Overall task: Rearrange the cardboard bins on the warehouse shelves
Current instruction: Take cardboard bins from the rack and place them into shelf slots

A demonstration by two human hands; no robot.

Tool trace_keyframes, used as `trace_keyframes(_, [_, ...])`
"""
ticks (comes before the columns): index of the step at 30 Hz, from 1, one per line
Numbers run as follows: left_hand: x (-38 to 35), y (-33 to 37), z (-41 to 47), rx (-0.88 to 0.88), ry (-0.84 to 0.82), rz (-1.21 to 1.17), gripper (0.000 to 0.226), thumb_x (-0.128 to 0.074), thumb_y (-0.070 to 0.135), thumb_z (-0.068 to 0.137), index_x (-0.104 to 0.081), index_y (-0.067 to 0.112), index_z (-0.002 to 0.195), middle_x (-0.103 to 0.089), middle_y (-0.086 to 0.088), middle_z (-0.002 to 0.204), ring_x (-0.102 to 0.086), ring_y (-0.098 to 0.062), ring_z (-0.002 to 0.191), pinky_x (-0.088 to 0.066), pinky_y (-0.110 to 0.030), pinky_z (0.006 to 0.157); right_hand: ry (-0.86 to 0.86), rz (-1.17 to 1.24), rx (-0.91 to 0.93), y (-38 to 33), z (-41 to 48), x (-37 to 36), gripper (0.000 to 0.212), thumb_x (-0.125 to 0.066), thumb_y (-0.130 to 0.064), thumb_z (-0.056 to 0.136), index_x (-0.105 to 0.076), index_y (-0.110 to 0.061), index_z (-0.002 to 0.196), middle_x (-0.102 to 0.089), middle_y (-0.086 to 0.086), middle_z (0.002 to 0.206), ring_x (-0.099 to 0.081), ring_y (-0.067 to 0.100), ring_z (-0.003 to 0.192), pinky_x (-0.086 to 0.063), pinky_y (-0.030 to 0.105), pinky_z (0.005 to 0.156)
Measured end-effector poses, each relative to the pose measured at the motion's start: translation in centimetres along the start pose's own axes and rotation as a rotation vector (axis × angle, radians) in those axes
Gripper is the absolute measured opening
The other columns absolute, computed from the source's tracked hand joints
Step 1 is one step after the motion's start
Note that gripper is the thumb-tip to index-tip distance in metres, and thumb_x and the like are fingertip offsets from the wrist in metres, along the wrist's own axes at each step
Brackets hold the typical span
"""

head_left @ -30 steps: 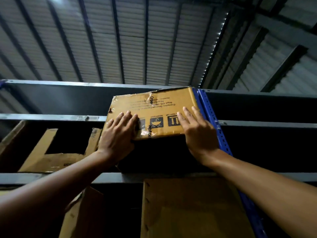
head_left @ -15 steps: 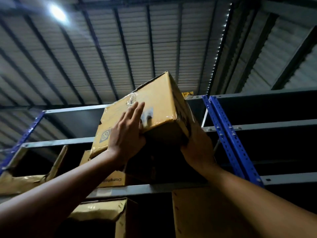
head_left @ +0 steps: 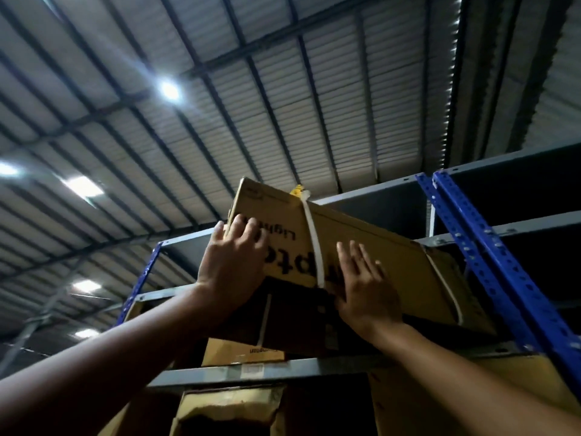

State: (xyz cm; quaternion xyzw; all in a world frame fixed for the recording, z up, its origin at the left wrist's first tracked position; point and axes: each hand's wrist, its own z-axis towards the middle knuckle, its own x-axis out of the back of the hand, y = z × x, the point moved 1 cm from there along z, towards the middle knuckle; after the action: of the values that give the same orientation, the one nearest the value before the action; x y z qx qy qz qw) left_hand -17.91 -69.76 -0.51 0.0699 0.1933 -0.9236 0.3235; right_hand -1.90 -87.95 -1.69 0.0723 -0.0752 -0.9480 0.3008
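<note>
A long brown cardboard box with black print and white straps is raised overhead, tilted, its right end over the upper shelf level. My left hand grips its left end, thumb round the corner edge and fingers on the printed face. My right hand presses flat on the same face near the middle strap, fingers straight, its heel at the lower edge. The box's underside is in shadow.
A grey shelf beam runs below the box. Blue perforated uprights stand at right and left. More cardboard boxes sit under the raised one, on the level below and at lower right. Corrugated roof and lights overhead.
The box has swung from facing me flat to a tilted pose with its long strapped side toward me. Both hands have shifted along it, and my view has tipped further up.
</note>
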Motion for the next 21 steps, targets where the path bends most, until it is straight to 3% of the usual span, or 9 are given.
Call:
trace_keyframes(2, [-0.6,0.6,-0.7,0.015,-0.065,0.111,0.066,-0.068,0.029,0.056,-0.066,0.002,0.116,-0.061,-0.027,0.122,-0.059,-0.047,0.111,-0.048,-0.060,0.090,-0.140,-0.009,-0.068,0.2,-0.1,-0.7,0.080,-0.054,-0.018,0.093,-0.004,-0.019,0.155,-0.006,0.010,0.162,-0.005,0.028,0.149,-0.018,0.045,0.118])
trace_keyframes(3, [-0.9,1.1,-0.9,-0.011,-0.069,0.127,0.070,-0.068,0.028,0.057,-0.064,0.001,0.121,-0.058,-0.029,0.127,-0.057,-0.048,0.114,-0.047,-0.062,0.091,-0.140,-0.007,-0.066,-0.2,-0.3,-0.9,0.074,-0.050,-0.011,0.093,-0.010,-0.016,0.155,-0.011,0.012,0.161,-0.011,0.031,0.149,-0.024,0.046,0.116])
trace_keyframes(6, [-1.1,4.0,-0.7,-0.151,-0.028,0.121,0.071,-0.037,0.032,0.075,-0.049,0.004,0.139,-0.046,-0.027,0.142,-0.047,-0.045,0.128,-0.044,-0.063,0.095,0.051,0.054,0.044,-2.3,-0.6,-1.6,0.056,-0.036,-0.002,0.087,-0.045,-0.007,0.142,-0.046,0.019,0.145,-0.044,0.041,0.132,-0.046,0.054,0.100])
trace_keyframes(9, [-1.7,5.1,-0.2,-0.200,-0.040,0.102,0.060,-0.028,0.026,0.083,-0.059,0.009,0.132,-0.054,-0.023,0.136,-0.053,-0.046,0.123,-0.050,-0.064,0.085,0.151,0.069,0.155,-2.5,-0.9,-1.8,0.060,-0.025,-0.009,0.084,-0.054,-0.009,0.136,-0.055,0.018,0.137,-0.051,0.038,0.127,-0.046,0.054,0.100])
trace_keyframes(12, [-3.0,3.6,-0.5,-0.190,-0.025,0.094,0.054,-0.033,0.023,0.085,-0.050,0.012,0.134,-0.057,-0.021,0.133,-0.052,-0.050,0.121,-0.049,-0.068,0.081,0.212,0.023,0.047,1.0,-0.8,-2.1,0.051,-0.027,-0.005,0.092,-0.054,-0.011,0.135,-0.054,0.020,0.137,-0.052,0.038,0.127,-0.044,0.057,0.100])
trace_keyframes(16, [-2.8,1.2,-0.2,-0.173,0.058,0.069,0.060,-0.058,0.015,0.079,-0.047,0.011,0.139,-0.053,-0.022,0.137,-0.047,-0.056,0.122,-0.044,-0.071,0.088,0.308,0.012,0.064,3.1,0.6,-1.5,0.046,-0.052,0.002,0.089,-0.053,-0.008,0.135,-0.054,0.022,0.135,-0.053,0.040,0.124,-0.045,0.058,0.098])
trace_keyframes(21, [0.8,-5.0,0.6,-0.041,0.090,0.003,0.060,-0.036,0.023,0.081,-0.050,0.011,0.138,-0.055,-0.016,0.136,-0.054,-0.049,0.119,-0.048,-0.062,0.092,0.405,0.018,0.139,-2.4,4.6,3.2,0.039,-0.043,-0.004,0.092,-0.063,-0.009,0.125,-0.064,0.013,0.126,-0.061,0.034,0.116,-0.050,0.048,0.093])
